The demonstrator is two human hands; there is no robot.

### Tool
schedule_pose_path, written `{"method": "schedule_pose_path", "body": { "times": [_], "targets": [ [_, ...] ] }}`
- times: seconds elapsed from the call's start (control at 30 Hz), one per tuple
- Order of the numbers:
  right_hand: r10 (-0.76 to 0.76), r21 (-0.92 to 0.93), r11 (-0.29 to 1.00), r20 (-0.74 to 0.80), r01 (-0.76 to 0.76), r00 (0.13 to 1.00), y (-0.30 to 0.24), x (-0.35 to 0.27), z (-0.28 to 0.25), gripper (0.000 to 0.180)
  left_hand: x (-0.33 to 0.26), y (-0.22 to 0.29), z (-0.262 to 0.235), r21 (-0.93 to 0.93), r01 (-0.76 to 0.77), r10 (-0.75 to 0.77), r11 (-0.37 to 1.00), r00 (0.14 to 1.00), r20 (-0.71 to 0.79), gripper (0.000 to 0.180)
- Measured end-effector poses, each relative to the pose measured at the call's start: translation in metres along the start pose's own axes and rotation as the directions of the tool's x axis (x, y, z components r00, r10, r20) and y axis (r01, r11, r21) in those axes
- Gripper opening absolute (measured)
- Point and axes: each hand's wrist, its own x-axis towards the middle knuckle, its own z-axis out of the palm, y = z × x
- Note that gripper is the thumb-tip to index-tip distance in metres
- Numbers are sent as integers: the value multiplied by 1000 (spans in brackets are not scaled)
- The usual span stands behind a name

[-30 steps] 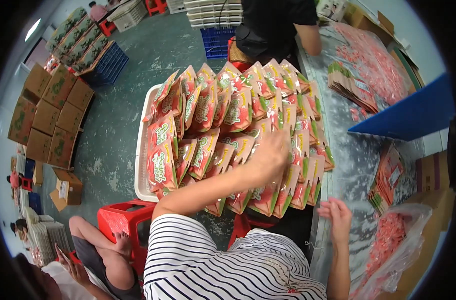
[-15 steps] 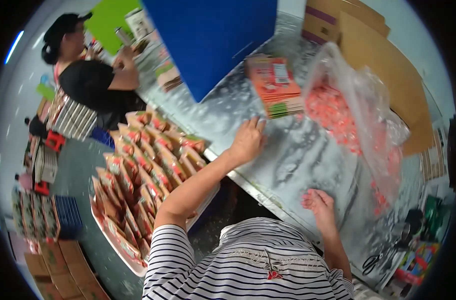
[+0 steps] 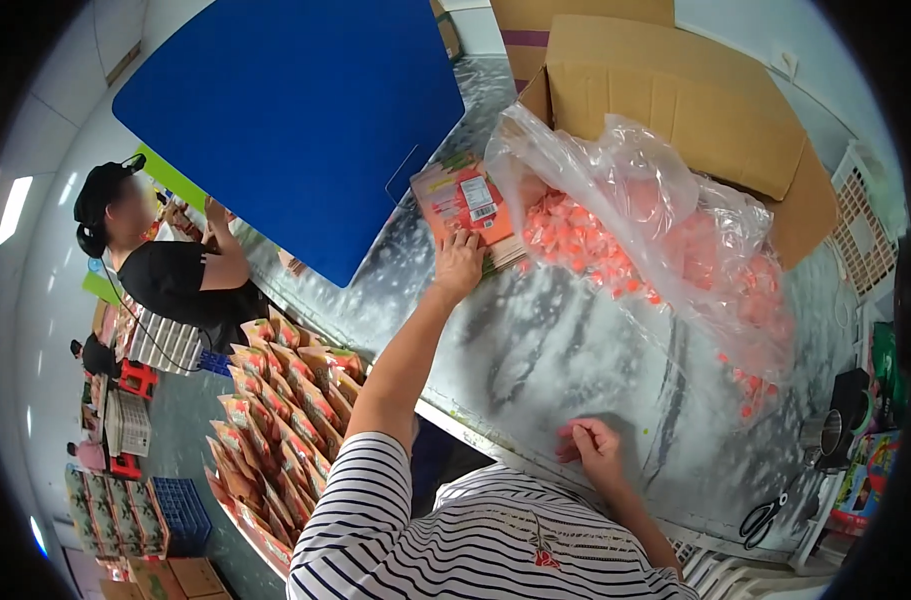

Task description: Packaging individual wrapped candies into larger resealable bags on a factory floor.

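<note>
My left hand point(image 3: 460, 262) rests on the near edge of a stack of flat orange-and-green printed pouches point(image 3: 443, 200). Its fingers lie over the top pouch, and its thumb is hidden. My right hand point(image 3: 593, 450) hovers over the grey table point(image 3: 515, 365) close to its front edge, fingers loosely bent, with nothing visible in it. Small orange-red wrapped pieces point(image 3: 585, 240) spill from a large clear plastic bag point(image 3: 645, 190) just right of the pouches.
A big blue panel point(image 3: 295, 120) stands left of the pouches. Behind the bag is an open cardboard box point(image 3: 665, 110). Filled pouches point(image 3: 285, 420) stand upright in a tray at my left. A co-worker point(image 3: 170, 270) is beyond the panel; scissors point(image 3: 763, 520) lie at the right.
My left hand has reached forward onto the pouch stack. My right hand has drawn slightly nearer the table's front edge, its fingers more curled. The view has shifted rightward.
</note>
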Motion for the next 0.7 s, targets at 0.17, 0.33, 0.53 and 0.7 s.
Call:
{"method": "schedule_pose_path", "body": {
  "times": [0.17,0.33,0.53,0.7],
  "targets": [
    [0,-97,995,5,0,1000,-6,3,2,18,7,-12,-23,-351,17,-41,936,997,-62,33],
    [26,-113,993,41,-22,999,-14,-2,3,18,47,-82,10,-670,396,-574,628,817,-56,28],
    [145,-16,989,-16,-145,989,-16,-8,7,20,86,-118,34,-759,641,-637,-113,539,550,19],
    [205,-21,978,-94,-208,974,-24,-8,10,19,100,-100,29,-711,483,-200,-510,738,645,29]
  ]
}}
